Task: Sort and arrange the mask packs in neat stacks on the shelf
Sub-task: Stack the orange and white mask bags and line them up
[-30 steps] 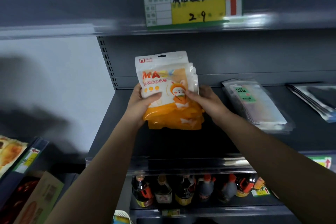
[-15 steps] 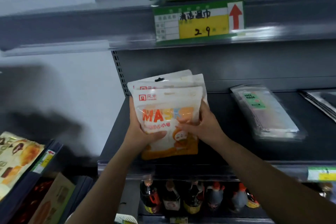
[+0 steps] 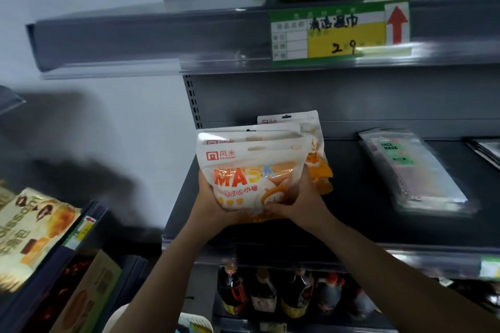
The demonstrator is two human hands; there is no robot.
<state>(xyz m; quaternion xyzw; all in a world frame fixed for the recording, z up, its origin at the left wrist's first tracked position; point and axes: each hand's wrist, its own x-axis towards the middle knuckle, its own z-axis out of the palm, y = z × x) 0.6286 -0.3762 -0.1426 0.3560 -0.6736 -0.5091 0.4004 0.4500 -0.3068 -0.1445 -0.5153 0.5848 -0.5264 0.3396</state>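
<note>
At the lower left of the frame a yellow snack bag [image 3: 29, 235] lies on a side rack, its print too blurred to read. Near the centre, the left hand [image 3: 208, 203] grips the lower left edge of a bunch of orange-and-white mask packs [image 3: 254, 170], fingers curled under it. The front pack reads "FENGMI" and "MASK" above a cartoon animal. The right hand [image 3: 300, 200] clasps the bunch's lower right corner. The bunch is held tilted above the left end of the dark grey shelf [image 3: 351, 213]. Upper right, a price tag [image 3: 338, 31] shows "29" and a red arrow. Right of centre, a clear "FACE MASK" pack [image 3: 411, 170] lies flat on the shelf.
</note>
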